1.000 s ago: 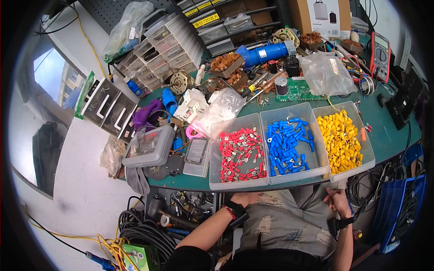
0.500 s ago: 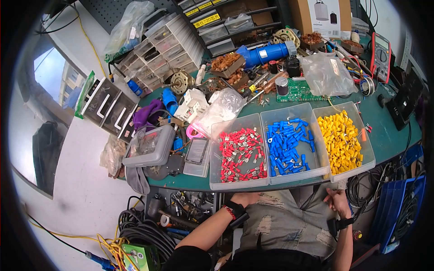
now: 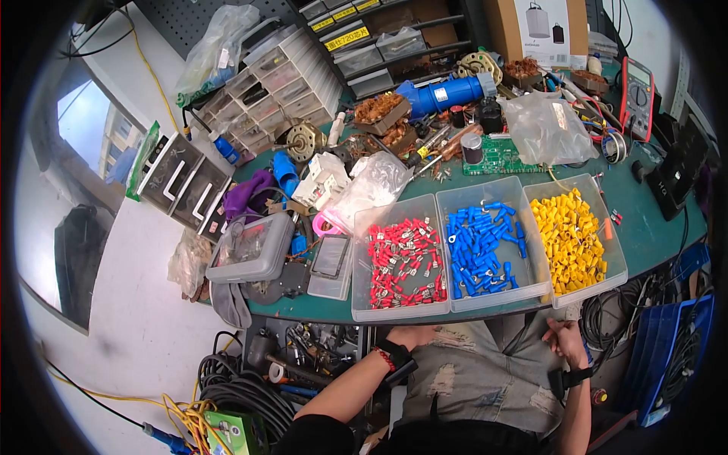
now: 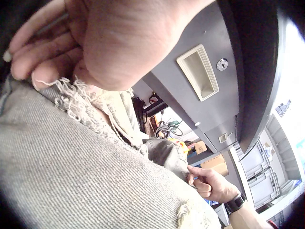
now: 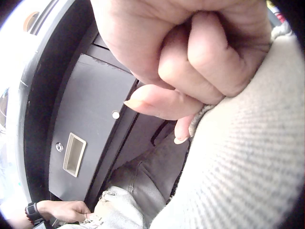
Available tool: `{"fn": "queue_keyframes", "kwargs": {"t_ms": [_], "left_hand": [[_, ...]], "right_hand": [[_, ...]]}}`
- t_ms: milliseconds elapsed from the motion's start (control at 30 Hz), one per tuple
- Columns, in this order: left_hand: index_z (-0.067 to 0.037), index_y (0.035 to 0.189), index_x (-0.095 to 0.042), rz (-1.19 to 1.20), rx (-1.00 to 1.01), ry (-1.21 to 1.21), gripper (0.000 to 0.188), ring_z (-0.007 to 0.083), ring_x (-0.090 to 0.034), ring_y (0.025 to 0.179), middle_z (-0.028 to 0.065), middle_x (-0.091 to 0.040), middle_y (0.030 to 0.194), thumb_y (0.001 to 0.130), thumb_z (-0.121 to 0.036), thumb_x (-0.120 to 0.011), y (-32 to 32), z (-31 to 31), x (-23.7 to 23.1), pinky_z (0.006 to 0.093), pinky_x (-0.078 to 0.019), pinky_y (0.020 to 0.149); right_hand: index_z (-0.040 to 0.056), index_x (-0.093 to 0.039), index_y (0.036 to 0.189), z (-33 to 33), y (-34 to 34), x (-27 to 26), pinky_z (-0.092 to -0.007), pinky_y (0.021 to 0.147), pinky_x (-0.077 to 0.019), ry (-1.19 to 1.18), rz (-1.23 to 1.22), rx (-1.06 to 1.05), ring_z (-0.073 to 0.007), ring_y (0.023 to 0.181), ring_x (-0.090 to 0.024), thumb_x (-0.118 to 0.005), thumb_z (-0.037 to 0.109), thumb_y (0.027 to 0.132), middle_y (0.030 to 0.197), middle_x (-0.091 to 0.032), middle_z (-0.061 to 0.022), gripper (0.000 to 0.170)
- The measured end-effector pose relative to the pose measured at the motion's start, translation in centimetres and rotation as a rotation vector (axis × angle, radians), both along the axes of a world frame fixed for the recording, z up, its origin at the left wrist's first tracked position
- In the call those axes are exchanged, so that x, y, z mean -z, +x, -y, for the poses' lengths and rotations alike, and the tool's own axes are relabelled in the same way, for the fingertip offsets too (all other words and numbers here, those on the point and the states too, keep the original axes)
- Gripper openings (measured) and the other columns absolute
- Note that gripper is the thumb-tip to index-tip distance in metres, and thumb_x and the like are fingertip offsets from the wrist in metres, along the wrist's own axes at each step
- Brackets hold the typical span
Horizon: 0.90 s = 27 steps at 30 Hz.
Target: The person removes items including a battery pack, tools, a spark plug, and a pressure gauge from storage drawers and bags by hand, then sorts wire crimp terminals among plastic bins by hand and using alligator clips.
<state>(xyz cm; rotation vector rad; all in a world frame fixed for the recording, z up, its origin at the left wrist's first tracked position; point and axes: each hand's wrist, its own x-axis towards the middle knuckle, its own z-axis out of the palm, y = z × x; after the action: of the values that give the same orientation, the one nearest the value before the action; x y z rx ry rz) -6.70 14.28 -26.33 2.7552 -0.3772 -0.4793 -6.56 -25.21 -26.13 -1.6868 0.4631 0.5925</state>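
My left hand (image 3: 413,335) rests on the torn jeans (image 3: 462,375) over one thigh, below the table's front edge. In the left wrist view its fingers (image 4: 45,55) lie loosely extended by a frayed rip, holding nothing. On the other thigh lies my right hand (image 3: 565,339), its fingers (image 5: 205,57) loosely curled and without anything in them. Above the hands, three clear plastic bins stand side by side at the table edge. They contain red crimp terminals (image 3: 406,258), blue ring terminals (image 3: 485,246) and yellow terminals (image 3: 569,239).
Left of the bins are a grey plastic case (image 3: 250,246) and a small clear box (image 3: 330,265). Behind them lie a plastic bag (image 3: 379,178), a green circuit board (image 3: 504,155) and a blue cylinder (image 3: 447,92). A red multimeter (image 3: 638,98) stands at the back right.
The head view has shifted very slightly, so the table things appear a little lower. Both hands stay resting on the thighs.
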Motion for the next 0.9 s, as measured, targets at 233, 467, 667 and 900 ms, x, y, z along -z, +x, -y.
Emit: {"fn": "queue_keyframes", "kwargs": {"t_ms": [233,467,667,900], "left_hand": [[-0.011,0.08,-0.064,-0.116,0.076,-0.274,0.034,0.0267,-0.058,0.071,0.0113,-0.061,0.076,0.089,-0.042,-0.053,-0.6,0.8,-4.6,0.0398,-0.0461,0.069],[-0.004,0.077,-0.054,-0.033,-0.016,-0.087,0.019,0.0376,-0.057,0.078,0.019,-0.06,0.081,0.076,-0.022,-0.057,0.0,1.1,-4.4,0.0468,-0.0434,0.07],[0.0,0.112,-0.062,-0.197,-0.079,0.079,0.041,0.0425,-0.059,0.103,0.027,-0.062,0.109,0.086,-0.031,-0.055,0.5,2.6,-7.6,0.0467,-0.0458,0.09],[0.002,0.114,-0.061,-0.198,-0.084,0.109,0.044,0.042,-0.058,0.107,0.028,-0.061,0.111,0.086,-0.033,-0.057,0.5,2.5,-7.6,0.0475,-0.0444,0.092]], "right_hand": [[0.0018,-0.067,0.066,0.0,-0.5,0.0,-0.0245,0.035,-0.0286,0.022,0.009,0.028,-0.0082,0.035,-0.041,-0.062,0.039,0.091,0.045,-0.052,-0.0025,0.045],[0.0005,-0.069,0.072,0.2,-0.4,0.0,-0.0231,0.035,-0.027,0.045,-0.027,0.034,-0.0072,0.036,-0.043,-0.063,0.037,0.092,0.046,-0.052,-0.002,0.042],[0.0009,-0.069,0.071,0.0,-0.3,-0.8,-0.0254,0.035,-0.0286,0.036,-0.049,0.012,-0.0084,0.036,-0.042,-0.061,0.038,0.092,0.047,-0.053,-0.0028,0.043],[0.0007,-0.069,0.071,0.0,-0.3,-1.1,-0.025,0.036,-0.0283,0.058,-0.06,0.019,-0.0079,0.036,-0.042,-0.062,0.036,0.092,0.047,-0.053,-0.0028,0.042]]}}
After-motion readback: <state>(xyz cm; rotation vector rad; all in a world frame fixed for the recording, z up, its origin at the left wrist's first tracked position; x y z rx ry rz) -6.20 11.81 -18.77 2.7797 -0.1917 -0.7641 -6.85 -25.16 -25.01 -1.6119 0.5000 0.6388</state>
